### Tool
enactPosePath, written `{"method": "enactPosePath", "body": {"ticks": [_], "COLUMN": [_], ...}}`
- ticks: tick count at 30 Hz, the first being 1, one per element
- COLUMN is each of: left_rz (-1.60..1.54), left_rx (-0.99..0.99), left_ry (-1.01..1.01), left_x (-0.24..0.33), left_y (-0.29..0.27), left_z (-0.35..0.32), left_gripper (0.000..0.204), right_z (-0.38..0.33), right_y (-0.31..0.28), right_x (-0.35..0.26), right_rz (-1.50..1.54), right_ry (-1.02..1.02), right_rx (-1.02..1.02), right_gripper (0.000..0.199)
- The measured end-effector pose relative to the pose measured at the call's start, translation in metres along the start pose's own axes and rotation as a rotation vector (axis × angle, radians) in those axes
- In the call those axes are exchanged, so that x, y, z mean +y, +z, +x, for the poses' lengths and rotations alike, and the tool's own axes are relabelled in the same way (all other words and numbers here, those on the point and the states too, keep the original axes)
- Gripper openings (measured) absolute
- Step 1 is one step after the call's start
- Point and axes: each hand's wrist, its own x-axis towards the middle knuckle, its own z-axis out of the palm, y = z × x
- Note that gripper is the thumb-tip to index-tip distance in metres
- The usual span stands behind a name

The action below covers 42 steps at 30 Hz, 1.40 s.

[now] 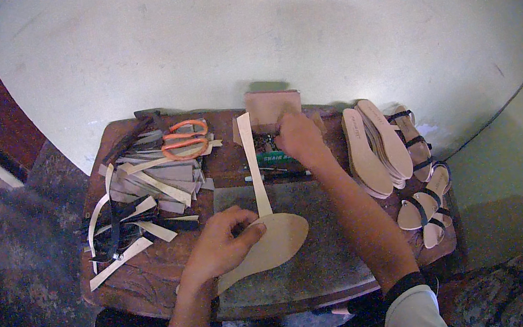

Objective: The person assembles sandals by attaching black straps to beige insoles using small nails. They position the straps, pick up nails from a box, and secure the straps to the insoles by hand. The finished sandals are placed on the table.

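Observation:
My left hand [222, 241] presses down on a tan sole-shaped insole [277, 243] that lies on a dark mat [306, 273] on the small wooden table [137, 286]. A long tan strip [253, 165] runs up from the insole toward the back of the table. My right hand [298, 137] reaches to the back, fingers bunched over a small box of dark bits [265, 141] beside a brown block [273, 105]. Whether it pinches anything is hidden.
Orange-handled scissors [186, 140] lie on a heap of tan, grey and black strips [143, 196] at the left. A stack of pale insoles [372, 146] and several strappy sandals [428, 202] sit at the right. A pen [277, 175] lies mid-table. A pale wall stands behind.

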Motion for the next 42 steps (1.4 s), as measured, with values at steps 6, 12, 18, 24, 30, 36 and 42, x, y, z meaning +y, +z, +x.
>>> {"method": "enactPosePath", "body": {"ticks": [6,12,18,24,30,36,42], "left_rz": [0.016,-0.023,0.022,-0.022,0.008,-0.014,0.015], "left_rx": [-0.001,-0.031,-0.012,-0.032,-0.03,-0.03,-0.036], "left_ry": [0.013,-0.001,0.052,0.029,0.057,0.06,0.061], "left_x": [0.002,0.0,-0.003,-0.009,-0.009,-0.012,-0.006], "left_y": [-0.001,0.001,0.0,0.004,0.004,0.005,0.004], "left_z": [0.0,0.002,0.001,0.003,0.003,0.002,0.002], "left_gripper": [0.023,0.024,0.023,0.021,0.02,0.019,0.021], "right_z": [-0.002,0.0,-0.005,0.0,0.0,0.002,0.0], "right_y": [-0.001,0.003,-0.025,-0.017,-0.019,-0.016,-0.028], "right_x": [-0.004,0.001,0.002,0.019,0.02,0.02,0.019], "right_rz": [-0.036,0.018,0.379,0.509,0.517,0.541,0.769], "right_ry": [-0.023,-0.047,-0.072,-0.075,-0.066,-0.016,0.023], "right_rx": [-0.008,0.007,-0.018,-0.094,-0.1,-0.096,-0.223], "right_gripper": [0.013,0.016,0.023,0.015,0.022,0.023,0.021]}}
